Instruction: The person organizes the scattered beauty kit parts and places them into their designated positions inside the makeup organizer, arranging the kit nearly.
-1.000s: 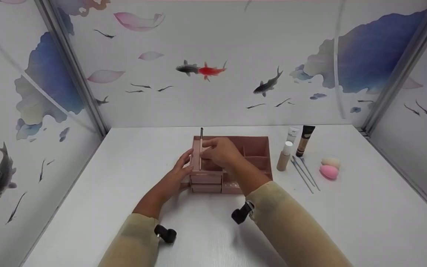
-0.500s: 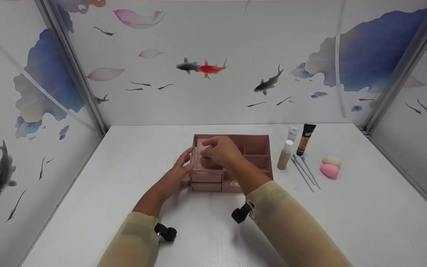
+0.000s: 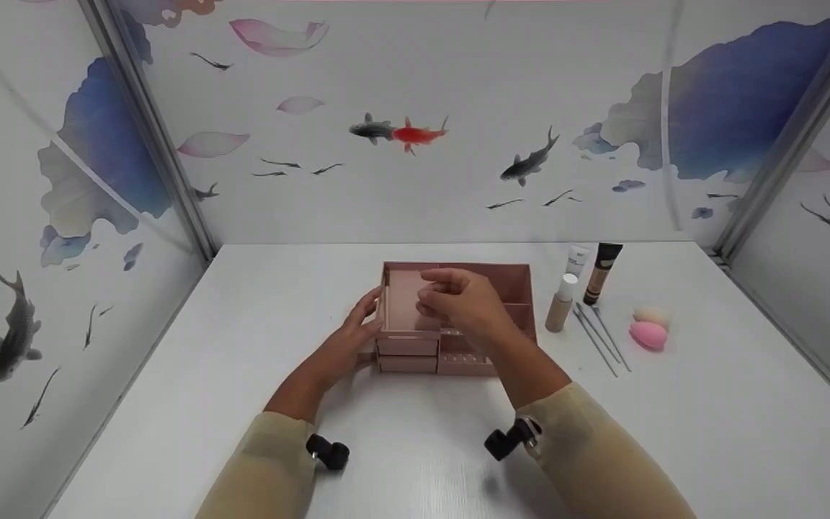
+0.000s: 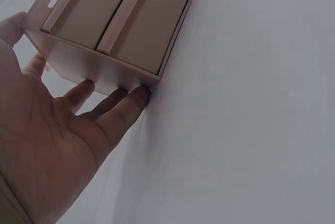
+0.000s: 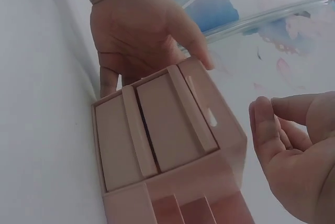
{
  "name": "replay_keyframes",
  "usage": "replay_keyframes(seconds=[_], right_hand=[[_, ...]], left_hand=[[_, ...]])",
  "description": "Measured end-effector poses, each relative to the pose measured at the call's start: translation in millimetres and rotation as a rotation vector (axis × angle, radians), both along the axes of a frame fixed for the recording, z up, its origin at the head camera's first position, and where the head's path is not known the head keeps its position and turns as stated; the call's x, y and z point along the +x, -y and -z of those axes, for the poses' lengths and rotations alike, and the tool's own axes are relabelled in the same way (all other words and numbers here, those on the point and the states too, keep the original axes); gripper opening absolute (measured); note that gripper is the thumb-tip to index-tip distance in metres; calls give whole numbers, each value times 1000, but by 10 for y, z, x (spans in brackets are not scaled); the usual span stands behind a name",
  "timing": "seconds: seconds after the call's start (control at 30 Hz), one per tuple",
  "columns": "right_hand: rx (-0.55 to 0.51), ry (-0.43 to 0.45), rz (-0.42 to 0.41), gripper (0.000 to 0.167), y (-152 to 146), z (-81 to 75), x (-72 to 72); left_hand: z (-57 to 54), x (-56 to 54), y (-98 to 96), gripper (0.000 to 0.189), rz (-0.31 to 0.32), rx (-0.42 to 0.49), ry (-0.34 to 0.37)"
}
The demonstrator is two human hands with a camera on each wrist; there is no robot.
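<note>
A pink makeup organizer stands on the table, with two small drawers at its front left and several compartments at its right. My left hand rests against its left side. In the left wrist view the fingers press along the side wall, with the thumb at the top edge. My right hand hovers over the organizer's top with nothing in it. The right wrist view shows its thumb and fingers loosely bent beside the box. The narrow slot along the organizer's left edge takes in a thin brush, mostly hidden.
Right of the organizer stand a foundation bottle, a white tube and a black-capped tube. Thin brushes lie before them. A pink sponge and a beige one lie farther right. Patterned panels surround the table.
The brush that my right hand held upright has gone down into the left slot and been let go. My right hand has then drawn back to the right. The left hand stays at the side.
</note>
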State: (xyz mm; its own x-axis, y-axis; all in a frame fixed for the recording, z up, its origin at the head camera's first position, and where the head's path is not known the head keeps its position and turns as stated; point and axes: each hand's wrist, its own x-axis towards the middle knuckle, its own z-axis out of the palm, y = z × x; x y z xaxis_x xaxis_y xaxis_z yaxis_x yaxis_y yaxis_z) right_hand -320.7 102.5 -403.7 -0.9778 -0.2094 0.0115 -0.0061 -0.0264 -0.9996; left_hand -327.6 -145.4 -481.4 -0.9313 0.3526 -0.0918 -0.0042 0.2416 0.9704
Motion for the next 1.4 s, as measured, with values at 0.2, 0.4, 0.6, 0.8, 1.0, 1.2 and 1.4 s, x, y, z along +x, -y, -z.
replay_keyframes(seconds=[0.2,0.4,0.6,0.8,1.0,1.2,1.4], right_hand=[[104,-14,16,34,-362,-35,157],[152,-28,11,39,-661,0,198],[202,-35,47,45,-974,19,202],[193,-11,95,54,-1340,36,212],[195,-3,140,55,-1656,77,251],[282,18,193,61,-1933,124,265],[300,53,260,65,-2176,235,176]], left_hand=[[0,3,-4,60,-1,-1,-14],[1,24,-16,60,-8,-19,-26],[12,22,-29,59,1,23,-1],[18,6,-17,61,15,58,16],[21,3,-9,60,9,38,-4],[22,12,-8,58,12,22,-14],[10,29,-7,57,-1,36,12]])
